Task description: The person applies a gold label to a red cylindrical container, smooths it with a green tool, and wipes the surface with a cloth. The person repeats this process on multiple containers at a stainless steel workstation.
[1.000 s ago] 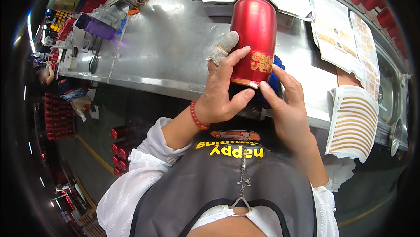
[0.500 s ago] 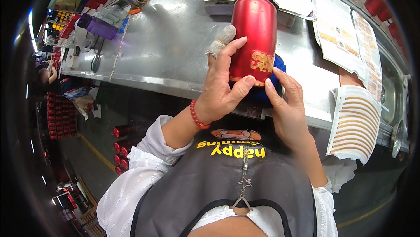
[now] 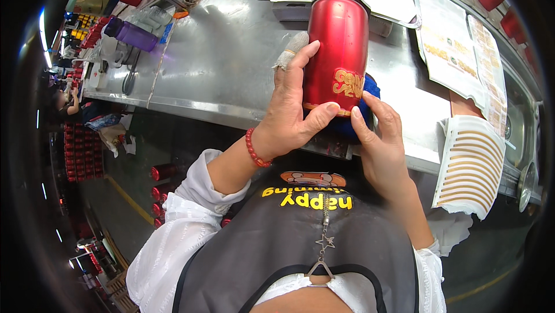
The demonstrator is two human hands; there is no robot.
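Observation:
A glossy red bottle (image 3: 337,41) with a dark neck at its far end lies tilted over the table's near edge. A gold decal (image 3: 347,83) is on its side, and a thin gold band runs round its near rim. My left hand (image 3: 292,105) grips the bottle's left side, thumb at the near rim; one finger wears a grey cloth cover (image 3: 291,50). With thumb and fingers, my right hand (image 3: 381,131) holds the near right edge by the band. Behind that edge, partly hidden, is a blue cloth-like pad (image 3: 372,86).
White sheets with gold decals (image 3: 448,44) lie at the back and right. A white sheet of gold strips (image 3: 471,165) hangs over the table's right edge. A purple bottle (image 3: 132,34) lies far left on the metal table (image 3: 214,53). Red bottles (image 3: 163,172) stand below left; another person is farther off.
My left hand's fingers have shifted slightly along the bottle's side. The bottle has barely moved, and my right hand stays at its near rim.

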